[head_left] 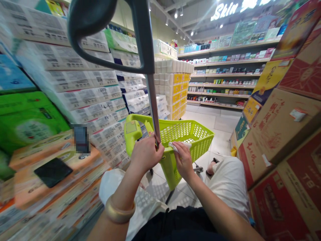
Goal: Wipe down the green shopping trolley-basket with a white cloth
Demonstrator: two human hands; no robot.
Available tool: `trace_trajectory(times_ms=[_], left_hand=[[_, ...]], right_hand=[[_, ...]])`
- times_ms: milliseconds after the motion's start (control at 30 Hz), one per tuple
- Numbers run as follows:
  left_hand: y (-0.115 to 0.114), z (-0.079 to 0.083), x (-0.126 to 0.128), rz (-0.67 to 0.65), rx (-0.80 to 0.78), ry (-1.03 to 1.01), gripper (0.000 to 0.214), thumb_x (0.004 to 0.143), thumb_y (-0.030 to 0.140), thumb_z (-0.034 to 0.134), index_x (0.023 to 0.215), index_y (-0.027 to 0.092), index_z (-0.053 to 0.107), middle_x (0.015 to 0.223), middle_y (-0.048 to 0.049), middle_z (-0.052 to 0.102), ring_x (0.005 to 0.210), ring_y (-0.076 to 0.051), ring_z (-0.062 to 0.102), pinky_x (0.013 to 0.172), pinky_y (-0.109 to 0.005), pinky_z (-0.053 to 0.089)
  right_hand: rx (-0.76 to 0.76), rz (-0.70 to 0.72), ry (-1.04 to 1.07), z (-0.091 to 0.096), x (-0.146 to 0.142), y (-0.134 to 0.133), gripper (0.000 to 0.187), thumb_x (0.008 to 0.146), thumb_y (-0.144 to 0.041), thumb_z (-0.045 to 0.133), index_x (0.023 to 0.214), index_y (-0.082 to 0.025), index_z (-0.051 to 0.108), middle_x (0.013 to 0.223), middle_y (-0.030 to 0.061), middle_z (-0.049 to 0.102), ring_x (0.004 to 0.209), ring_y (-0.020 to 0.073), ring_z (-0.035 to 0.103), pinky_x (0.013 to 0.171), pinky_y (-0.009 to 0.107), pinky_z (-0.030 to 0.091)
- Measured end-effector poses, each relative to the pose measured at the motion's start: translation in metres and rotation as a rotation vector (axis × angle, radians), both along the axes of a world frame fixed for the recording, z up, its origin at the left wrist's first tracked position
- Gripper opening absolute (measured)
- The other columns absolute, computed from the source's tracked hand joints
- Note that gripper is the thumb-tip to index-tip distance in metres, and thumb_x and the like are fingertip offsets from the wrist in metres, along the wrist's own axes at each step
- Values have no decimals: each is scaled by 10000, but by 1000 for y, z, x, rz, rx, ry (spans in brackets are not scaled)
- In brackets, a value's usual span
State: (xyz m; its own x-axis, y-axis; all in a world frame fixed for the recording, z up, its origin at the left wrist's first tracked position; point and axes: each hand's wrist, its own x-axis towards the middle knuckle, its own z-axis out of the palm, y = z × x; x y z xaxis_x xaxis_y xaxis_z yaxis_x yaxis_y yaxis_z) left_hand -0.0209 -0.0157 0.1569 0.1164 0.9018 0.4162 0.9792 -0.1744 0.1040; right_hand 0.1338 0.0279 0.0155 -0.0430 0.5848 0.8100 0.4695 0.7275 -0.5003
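The left hand [147, 154] stretches forward, back upward, grip closed round the metal pole [151, 100] at its foot; the right hand [184, 159], angling inward, pinches a white cloth [171, 145] against the green basket's [203, 142] near rim. Inside, latticed floor shows! Rightward, cardboard boxes [278, 124] stand stacked, contents hidden.
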Motion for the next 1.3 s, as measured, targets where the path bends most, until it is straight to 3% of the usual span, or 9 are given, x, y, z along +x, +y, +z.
trace_trajectory(times_ms=[133, 267, 500, 733, 867, 1067, 1300], left_hand=[[0, -1, -2, -4, 8, 2, 202, 838, 332, 423, 859, 192, 567, 784, -49, 704, 727, -226, 670, 632, -306, 436], [0, -1, -3, -5, 1, 5, 203, 839, 335, 426, 864, 193, 567, 788, -46, 705, 717, -224, 666, 628, -306, 433], [-1, 0, -4, -5, -5, 1, 176, 829, 321, 440, 835, 195, 563, 743, -35, 693, 698, -208, 657, 615, -292, 417], [-1, -1, -4, 0, 4, 1, 186, 831, 328, 438, 848, 194, 566, 771, -41, 701, 699, -211, 658, 617, -297, 420], [-2, 1, -5, -2, -3, 3, 178, 833, 327, 440, 845, 197, 562, 786, -40, 705, 695, -207, 657, 612, -295, 417], [-3, 1, -3, -5, 1, 5, 170, 831, 316, 435, 840, 200, 558, 766, -35, 700, 681, -210, 653, 589, -301, 406], [-3, -1, -4, 1, 6, 6, 213, 834, 339, 431, 868, 188, 578, 770, -46, 700, 694, -209, 655, 615, -298, 431]], right_hand=[[55, 82, -43, 11, -16, -14, 403, 949, -187, 414, 1329, -276, 518, 1274, 50, 594, 1242, 199, 490, 1080, 418, 374], [75, 118, -113, 12, -10, -11, 414, 958, -212, 402, 1355, -285, 493, 1296, 51, 581, 1246, 199, 492, 1061, 410, 388], [9, -25, -17, -7, 11, 8, 362, 954, -209, 436, 1289, -259, 561, 1228, 65, 616, 1198, 209, 518, 1061, 430, 389], [50, 54, -65, 7, -13, -13, 432, 948, -177, 408, 1359, -280, 493, 1292, 52, 577, 1256, 202, 478, 1084, 419, 377], [93, 74, -125, 3, 0, -4, 440, 952, -188, 414, 1376, -288, 475, 1300, 48, 578, 1245, 197, 490, 1066, 403, 390], [-2, -33, -60, -5, 10, 4, 390, 953, -203, 425, 1320, -267, 540, 1242, 68, 609, 1220, 219, 508, 1064, 442, 392], [94, 125, -44, 7, -11, -18, 444, 940, -180, 430, 1368, -280, 490, 1316, 62, 567, 1269, 205, 481, 1085, 427, 402]])
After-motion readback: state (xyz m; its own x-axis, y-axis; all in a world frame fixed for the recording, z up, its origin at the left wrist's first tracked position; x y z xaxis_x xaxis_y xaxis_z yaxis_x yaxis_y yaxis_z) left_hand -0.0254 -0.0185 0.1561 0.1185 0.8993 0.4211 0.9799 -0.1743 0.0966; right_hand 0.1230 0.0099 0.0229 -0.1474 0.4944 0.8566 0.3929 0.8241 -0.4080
